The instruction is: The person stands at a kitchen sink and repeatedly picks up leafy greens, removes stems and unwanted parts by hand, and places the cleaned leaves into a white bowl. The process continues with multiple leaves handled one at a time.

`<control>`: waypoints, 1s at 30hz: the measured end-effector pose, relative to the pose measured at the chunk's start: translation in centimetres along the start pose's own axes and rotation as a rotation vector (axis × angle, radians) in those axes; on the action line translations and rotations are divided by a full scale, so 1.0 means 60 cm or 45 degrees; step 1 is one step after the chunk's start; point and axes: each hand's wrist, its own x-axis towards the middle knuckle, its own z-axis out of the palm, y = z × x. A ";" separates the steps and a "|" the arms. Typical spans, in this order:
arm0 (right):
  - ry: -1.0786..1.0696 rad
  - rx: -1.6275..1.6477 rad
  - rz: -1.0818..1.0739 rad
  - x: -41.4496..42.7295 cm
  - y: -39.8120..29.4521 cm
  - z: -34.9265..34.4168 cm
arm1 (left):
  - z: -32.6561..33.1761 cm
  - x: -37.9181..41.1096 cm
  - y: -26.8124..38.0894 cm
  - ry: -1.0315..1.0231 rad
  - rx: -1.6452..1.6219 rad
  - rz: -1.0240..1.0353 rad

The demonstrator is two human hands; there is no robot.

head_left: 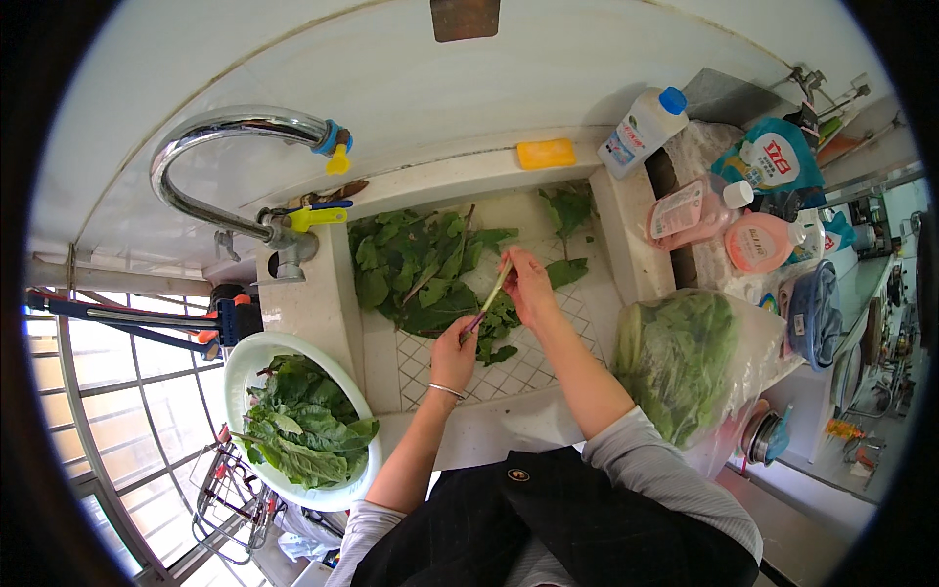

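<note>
Between my two hands, above a white sink with a tiled bottom (532,370), a green and purple plant stem (493,293) slants upward. My left hand (452,357), with a bangle at the wrist, grips its lower purple end. The fingers of my right hand (526,285) pinch the paler upper end. Dark green leaves (411,257) lie heaped in the left part of the sink, and a few more leaves (569,213) lie at its right. At the lower left, a pale round basin (244,374) holds leafy greens (304,425).
A chrome faucet (220,121) arches over the sink's left corner. A yellow soap bar (546,153) rests on the back ledge. On the right stand a white bottle with a blue cap (638,136), pink bottles (697,213) and a clear plastic bag of greens (678,359).
</note>
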 end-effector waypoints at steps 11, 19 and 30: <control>0.282 -1.075 -0.019 0.247 0.023 -0.150 | -0.002 -0.010 -0.034 -0.172 0.039 -0.146; 0.116 -1.618 -0.383 0.223 0.063 -0.141 | -0.019 -0.014 -0.041 -0.014 -0.145 -0.164; -0.943 -1.700 -0.412 -0.127 0.056 0.032 | -0.051 -0.021 -0.050 0.147 -1.015 -0.463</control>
